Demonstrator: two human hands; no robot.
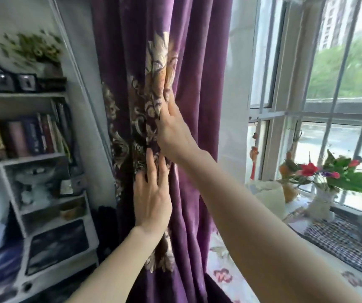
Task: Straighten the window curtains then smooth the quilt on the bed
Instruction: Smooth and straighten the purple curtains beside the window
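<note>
Pinching a vertical fold of the purple embroidered velvet curtain (199, 101), right hand (173, 130) sits directly above the left hand (152, 197), which lies flat on it.

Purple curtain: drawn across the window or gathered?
Gathered. The curtain hangs bunched in deep vertical folds left of the window, whose panes and bars are uncovered.

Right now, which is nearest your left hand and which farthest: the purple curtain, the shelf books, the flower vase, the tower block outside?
1. The purple curtain, touched by the left hand.
2. The books, shelf on the left.
3. The flower vase, windowsill on the right.
4. The tower block, outside beyond the bars.
</note>
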